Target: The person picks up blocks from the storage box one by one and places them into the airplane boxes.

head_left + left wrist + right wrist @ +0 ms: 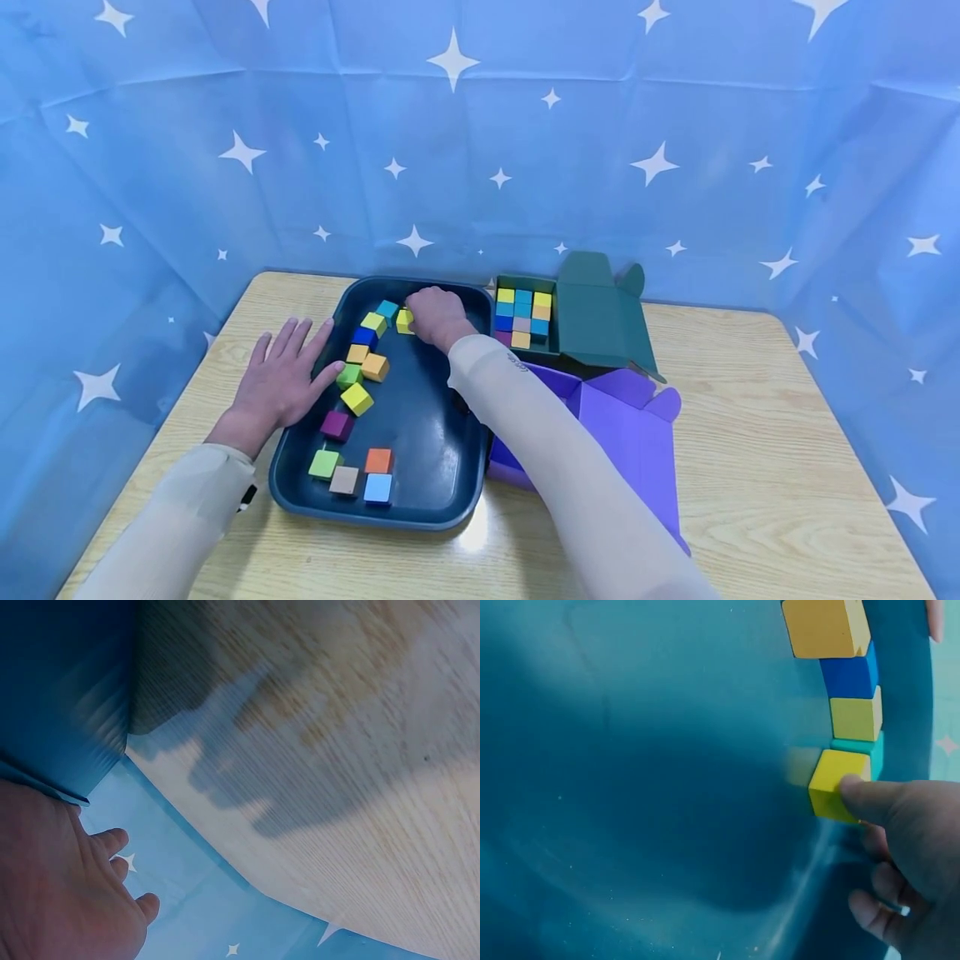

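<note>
My right hand [437,317] reaches into the far end of a dark blue tray [431,425] and pinches a yellow cube [829,780]; the thumb lies on its face in the right wrist view. A teal cube [387,310] sits right beside it. My left hand [279,385] is spread with straight fingers over the tray's left rim, its thumb close to a green cube [348,377]. Down the tray's left side run more cubes, among them a dark blue cube [364,337], an orange cube [375,367] and a purple cube [337,426].
Right of the tray stands an open green box [600,321] holding rows of coloured cubes. Nearer, an open purple box [630,450] lies partly under my right forearm. A red-orange cube [378,460] and a light blue cube [378,488] sit at the tray's near end.
</note>
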`<state>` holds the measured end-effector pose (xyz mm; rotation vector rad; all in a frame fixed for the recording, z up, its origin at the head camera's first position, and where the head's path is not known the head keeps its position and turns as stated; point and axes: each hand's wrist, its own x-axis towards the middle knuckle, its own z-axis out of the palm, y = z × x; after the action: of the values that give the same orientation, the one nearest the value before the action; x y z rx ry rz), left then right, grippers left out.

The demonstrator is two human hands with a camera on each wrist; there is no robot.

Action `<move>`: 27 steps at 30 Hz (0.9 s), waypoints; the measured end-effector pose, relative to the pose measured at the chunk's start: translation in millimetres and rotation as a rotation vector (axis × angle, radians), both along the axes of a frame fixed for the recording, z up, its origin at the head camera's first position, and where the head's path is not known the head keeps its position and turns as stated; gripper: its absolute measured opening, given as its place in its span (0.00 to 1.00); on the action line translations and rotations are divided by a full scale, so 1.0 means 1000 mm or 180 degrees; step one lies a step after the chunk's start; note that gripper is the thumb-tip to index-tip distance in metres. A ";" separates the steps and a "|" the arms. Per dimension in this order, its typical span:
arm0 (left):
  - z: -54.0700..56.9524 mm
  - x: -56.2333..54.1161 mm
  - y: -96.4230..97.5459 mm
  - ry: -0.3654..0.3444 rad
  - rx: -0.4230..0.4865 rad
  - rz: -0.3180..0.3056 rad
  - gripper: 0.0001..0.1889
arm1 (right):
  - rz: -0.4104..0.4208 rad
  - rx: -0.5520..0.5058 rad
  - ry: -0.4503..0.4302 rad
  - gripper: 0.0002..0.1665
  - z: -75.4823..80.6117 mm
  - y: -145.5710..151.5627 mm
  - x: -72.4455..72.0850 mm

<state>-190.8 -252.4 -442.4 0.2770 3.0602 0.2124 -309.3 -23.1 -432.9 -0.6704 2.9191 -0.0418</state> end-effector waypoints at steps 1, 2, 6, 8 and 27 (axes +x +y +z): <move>0.000 0.000 0.001 0.0000 -0.0003 -0.0005 0.41 | -0.0009 0.0005 -0.0011 0.16 0.001 0.000 0.001; 0.000 0.000 0.001 0.0001 -0.0006 -0.0009 0.41 | -0.0012 0.0009 -0.0025 0.15 0.001 0.001 0.001; 0.000 0.000 0.004 -0.0010 -0.0009 -0.0021 0.41 | 0.0035 -0.0032 -0.0003 0.13 0.004 0.003 0.003; 0.001 0.001 0.004 -0.0013 -0.0009 -0.0023 0.41 | 0.0101 -0.0087 0.0053 0.12 0.008 0.005 0.004; 0.003 0.004 0.004 0.0020 0.0032 0.0002 0.41 | 0.0111 -0.0324 0.0077 0.09 0.075 0.088 0.018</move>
<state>-186.3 -248.7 -439.5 0.2776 3.0663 0.2276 -291.3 64.4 -358.4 -0.7421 2.9439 -0.1809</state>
